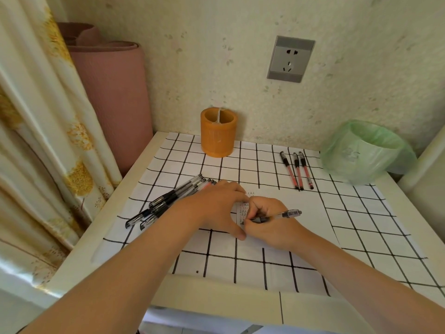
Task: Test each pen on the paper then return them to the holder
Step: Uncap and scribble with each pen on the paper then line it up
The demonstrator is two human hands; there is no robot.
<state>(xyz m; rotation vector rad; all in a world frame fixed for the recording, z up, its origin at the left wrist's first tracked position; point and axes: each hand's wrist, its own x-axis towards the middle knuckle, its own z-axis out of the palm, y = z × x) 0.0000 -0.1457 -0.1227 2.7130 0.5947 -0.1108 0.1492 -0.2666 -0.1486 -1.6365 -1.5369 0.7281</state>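
- Pen (277, 216) pinched in the right hand (267, 227), fingers curled round the barrel low down, cap end pointing right. Tip down on the paper (313, 213), at a small block of written marks. Looks like mid-test: low grip for short, controlled strokes.
- Left hand (216, 208) spread flat, fingers straight, pressing the sheet just left of the marks and grasping nothing. Most likely there to stop the loose paper sliding under the stroke.
- Bundle of black pens (168, 201) lying close against the far side of the left hand, caps toward the near left. Contact with the fingers cannot be told. Kept within easy reach, probably as the working pile; tested or untested, cannot tell.
- Three red pens (297, 169) laid side by side, well apart from the bundle, beyond the paper to the right. Set aside by colour or by result, at a guess.
- Holder (218, 135), orange, upright at the far edge near the wall. No pens showing above the rim, so the return step is not yet done.
- Green-lined bin (366, 150) at the far right corner, possibly for duds.
- Gridded cover (240, 162) under everything.
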